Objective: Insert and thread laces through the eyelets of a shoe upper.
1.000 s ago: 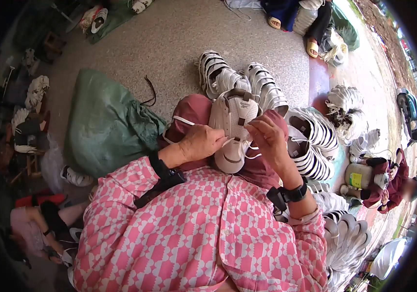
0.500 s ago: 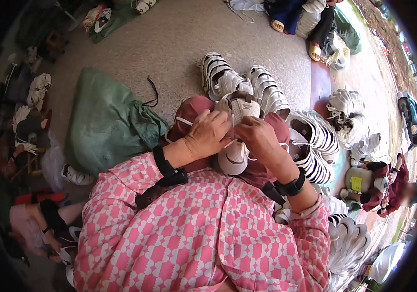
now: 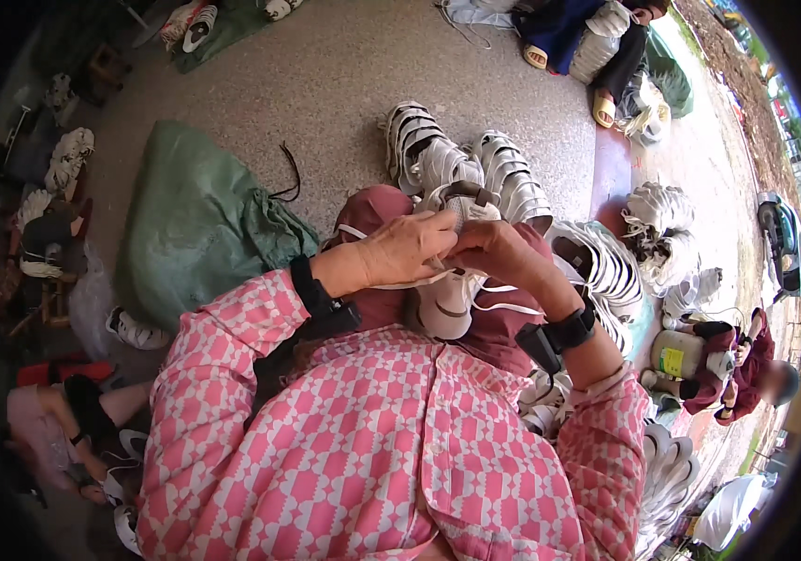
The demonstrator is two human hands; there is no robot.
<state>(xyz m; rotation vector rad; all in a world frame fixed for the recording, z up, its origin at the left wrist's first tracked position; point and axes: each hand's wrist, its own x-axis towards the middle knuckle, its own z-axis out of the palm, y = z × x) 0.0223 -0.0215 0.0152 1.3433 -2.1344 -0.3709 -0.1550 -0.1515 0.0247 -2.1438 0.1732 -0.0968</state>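
Note:
A white sneaker [image 3: 447, 294] rests on my lap over dark red trousers [image 3: 377, 208], toe toward me. My left hand [image 3: 405, 248] pinches a white lace at the shoe's upper part. My right hand [image 3: 494, 251] meets it there, fingers closed on the same shoe and lace. Loose white lace ends [image 3: 503, 304] trail across my right thigh. Both wrists carry black bands [image 3: 311, 290]. The shoe's tongue is hidden behind my fingers.
Rows of white sneakers [image 3: 424, 154] lie on the concrete ahead and along my right [image 3: 606, 266]. A green sack [image 3: 194, 224] lies to my left. Another person [image 3: 746, 369] sits at the right with a bottle; one more sits at the far top [image 3: 578, 33].
My two hands have come together at the top of the sneaker; a second ago they were apart on either side, pulling lace outward. The shoe has stayed on my lap.

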